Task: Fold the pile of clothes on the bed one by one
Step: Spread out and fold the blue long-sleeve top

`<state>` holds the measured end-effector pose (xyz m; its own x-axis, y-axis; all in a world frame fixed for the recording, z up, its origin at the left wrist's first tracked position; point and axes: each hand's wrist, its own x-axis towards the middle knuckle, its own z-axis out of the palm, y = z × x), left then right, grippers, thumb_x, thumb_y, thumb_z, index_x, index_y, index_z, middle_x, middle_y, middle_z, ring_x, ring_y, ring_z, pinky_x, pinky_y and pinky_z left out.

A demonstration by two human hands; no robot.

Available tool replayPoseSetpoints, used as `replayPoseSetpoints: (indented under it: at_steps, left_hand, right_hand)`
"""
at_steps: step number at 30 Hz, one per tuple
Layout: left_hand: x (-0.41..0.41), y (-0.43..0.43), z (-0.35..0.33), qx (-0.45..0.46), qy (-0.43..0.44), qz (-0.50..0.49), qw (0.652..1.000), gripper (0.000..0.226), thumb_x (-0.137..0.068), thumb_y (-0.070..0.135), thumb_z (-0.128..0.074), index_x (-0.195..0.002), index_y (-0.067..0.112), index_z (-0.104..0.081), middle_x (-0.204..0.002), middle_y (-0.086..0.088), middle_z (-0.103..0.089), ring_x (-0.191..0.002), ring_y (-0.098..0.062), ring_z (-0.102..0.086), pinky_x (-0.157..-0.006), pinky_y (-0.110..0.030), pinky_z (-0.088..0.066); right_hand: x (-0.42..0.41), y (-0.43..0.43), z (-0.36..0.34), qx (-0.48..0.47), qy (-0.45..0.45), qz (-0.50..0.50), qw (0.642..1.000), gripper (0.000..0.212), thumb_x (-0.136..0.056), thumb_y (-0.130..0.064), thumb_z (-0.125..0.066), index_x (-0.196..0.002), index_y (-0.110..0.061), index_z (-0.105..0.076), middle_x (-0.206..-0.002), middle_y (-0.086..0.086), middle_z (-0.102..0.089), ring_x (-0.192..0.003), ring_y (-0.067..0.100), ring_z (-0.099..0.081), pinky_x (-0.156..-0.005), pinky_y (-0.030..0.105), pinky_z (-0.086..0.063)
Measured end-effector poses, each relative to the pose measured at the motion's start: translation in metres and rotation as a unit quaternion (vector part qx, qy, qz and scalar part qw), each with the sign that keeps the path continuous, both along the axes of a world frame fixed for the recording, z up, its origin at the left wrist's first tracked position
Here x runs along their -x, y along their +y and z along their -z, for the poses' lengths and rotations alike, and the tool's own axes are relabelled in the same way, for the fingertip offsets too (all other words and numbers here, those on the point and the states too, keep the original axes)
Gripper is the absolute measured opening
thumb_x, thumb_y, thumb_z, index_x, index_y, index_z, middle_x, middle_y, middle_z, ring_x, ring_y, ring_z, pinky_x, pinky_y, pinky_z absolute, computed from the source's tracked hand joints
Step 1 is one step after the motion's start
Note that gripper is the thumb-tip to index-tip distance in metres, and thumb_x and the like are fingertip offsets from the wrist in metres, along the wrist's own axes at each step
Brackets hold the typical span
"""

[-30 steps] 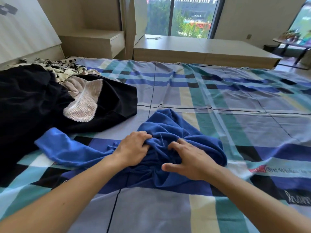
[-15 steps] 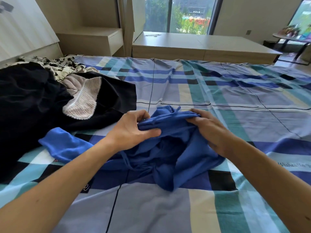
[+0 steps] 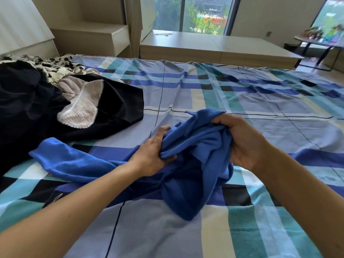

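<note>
A crumpled blue garment (image 3: pixel 193 164) is lifted off the checked bed sheet (image 3: pixel 242 94) in the middle of the view. One blue sleeve trails left across the sheet. My left hand (image 3: pixel 152 153) grips a bunched fold on its left side. My right hand (image 3: pixel 242 140) holds the upper right edge, fingers curled round the cloth. The pile of clothes (image 3: pixel 37 108) lies at the left: black garments, a pale lace piece and a black-and-white patterned one behind.
A low wooden platform (image 3: pixel 214 47) runs along the far side of the bed below the window. A bedside unit (image 3: pixel 104 38) stands at the back left. A small table (image 3: pixel 320 40) is at the far right. Bare sheet stretches to the right.
Both hands have raised the blue garment off the sheet and shifted it right. My right hand has turned palm toward me on the upper edge. The pile has not moved.
</note>
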<state>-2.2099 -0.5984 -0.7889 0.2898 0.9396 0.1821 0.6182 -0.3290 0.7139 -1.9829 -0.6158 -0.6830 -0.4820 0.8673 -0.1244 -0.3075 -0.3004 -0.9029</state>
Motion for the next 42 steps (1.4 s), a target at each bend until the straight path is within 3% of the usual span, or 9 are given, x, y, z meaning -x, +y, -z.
replayPoseSetpoints:
  at_steps: [3, 9, 15, 22, 25, 29, 34, 38, 42]
  left_hand:
    - [0.010, 0.010, -0.001, 0.087, -0.040, 0.012, 0.995, 0.025, -0.087, 0.020, -0.071, -0.098, 0.042, -0.066, -0.094, 0.014, -0.072, -0.093, -0.009, -0.068, -0.079, -0.028, -0.052]
    - [0.019, 0.008, -0.025, 0.364, -0.315, -0.049, 0.875, 0.019, -0.084, 0.008, -0.062, -0.095, 0.013, -0.077, -0.089, -0.014, -0.077, -0.073, -0.023, -0.074, -0.062, -0.031, -0.058]
    - [0.026, -0.005, -0.055, 0.506, -0.407, 0.098, 0.754, 0.039, -0.051, 0.027, -0.092, -0.078, 0.002, -0.077, -0.076, -0.013, -0.074, -0.071, -0.022, -0.072, -0.067, -0.026, -0.058]
    - [0.024, -0.003, -0.045, 0.442, -0.457, 0.030, 0.771, 0.040, -0.074, 0.048, -0.076, -0.091, 0.012, -0.078, -0.091, -0.014, -0.075, -0.084, -0.024, -0.073, -0.075, -0.031, -0.060]
    - [0.024, -0.005, -0.041, 0.439, -0.388, 0.008, 0.810, 0.048, -0.072, 0.057, -0.076, -0.100, 0.018, -0.081, -0.115, -0.015, -0.073, -0.102, -0.023, -0.072, -0.081, -0.032, -0.059]
    - [0.028, -0.010, -0.038, 0.484, -0.314, 0.069, 0.814, 0.062, -0.059, 0.061, -0.089, -0.105, 0.021, -0.080, -0.121, -0.012, -0.072, -0.111, -0.023, -0.070, -0.084, -0.029, -0.058]
    - [0.021, -0.016, -0.037, 0.431, -0.289, 0.116, 0.847, 0.041, -0.070, 0.029, -0.089, -0.108, 0.028, -0.075, -0.119, -0.013, -0.072, -0.111, -0.027, -0.070, -0.084, -0.031, -0.057]
    - [0.021, -0.019, -0.034, 0.424, -0.329, 0.098, 0.838, 0.061, -0.062, 0.007, -0.081, -0.120, 0.016, -0.065, -0.109, -0.015, -0.074, -0.097, -0.027, -0.073, -0.076, -0.034, -0.060]
    - [0.018, -0.021, -0.050, 0.472, -0.406, 0.044, 0.782, 0.034, -0.054, 0.007, -0.070, -0.087, 0.001, -0.073, -0.076, -0.017, -0.074, -0.063, -0.022, -0.072, -0.058, -0.029, -0.060]
  right_hand:
    - [-0.005, 0.007, 0.002, -0.078, -0.107, 0.053, 0.990, 0.027, -0.079, 0.003, -0.056, -0.105, -0.003, -0.062, -0.092, 0.019, -0.063, -0.077, 0.024, -0.065, -0.064, 0.028, -0.055]
    - [-0.034, 0.029, 0.025, -0.226, -0.470, 0.151, 0.840, 0.064, -0.069, -0.006, -0.081, -0.120, -0.029, -0.052, -0.100, -0.006, -0.058, -0.087, 0.013, -0.060, -0.066, 0.024, -0.047]
    - [-0.038, 0.046, 0.057, -0.246, -0.541, 0.200, 0.779, 0.046, -0.081, -0.011, -0.073, -0.121, -0.021, -0.053, -0.092, 0.008, -0.061, -0.091, 0.032, -0.063, -0.073, 0.038, -0.051]
    - [-0.017, 0.020, 0.053, -0.052, -0.426, -0.039, 0.902, 0.083, -0.059, -0.084, -0.068, -0.130, -0.046, -0.051, -0.125, -0.012, -0.064, -0.112, 0.007, -0.064, -0.090, 0.034, -0.053]
    - [-0.004, 0.012, 0.063, -0.106, -0.453, -0.091, 0.881, 0.098, -0.060, -0.059, -0.085, -0.144, -0.041, -0.039, -0.125, -0.013, -0.066, -0.113, 0.004, -0.064, -0.099, 0.033, -0.050]
    - [0.009, 0.013, 0.076, -0.170, -0.539, -0.038, 0.824, 0.065, -0.073, -0.014, -0.078, -0.131, -0.026, -0.052, -0.115, 0.003, -0.068, -0.109, 0.023, -0.064, -0.096, 0.047, -0.053]
    - [0.003, 0.013, 0.057, -0.092, -0.309, 0.034, 0.946, 0.044, -0.082, 0.014, -0.056, -0.116, -0.012, -0.067, -0.104, 0.021, -0.073, -0.096, 0.033, -0.070, -0.082, 0.045, -0.058]
    - [-0.004, 0.013, 0.037, -0.114, -0.184, 0.032, 0.976, 0.045, -0.080, 0.015, -0.047, -0.113, -0.007, -0.068, -0.103, 0.019, -0.069, -0.094, 0.027, -0.066, -0.081, 0.035, -0.054]
    - [-0.017, 0.016, 0.024, -0.151, -0.126, 0.059, 0.979, 0.043, -0.087, 0.010, -0.047, -0.101, -0.019, -0.076, -0.095, 0.012, -0.074, -0.087, 0.022, -0.071, -0.072, 0.029, -0.060]
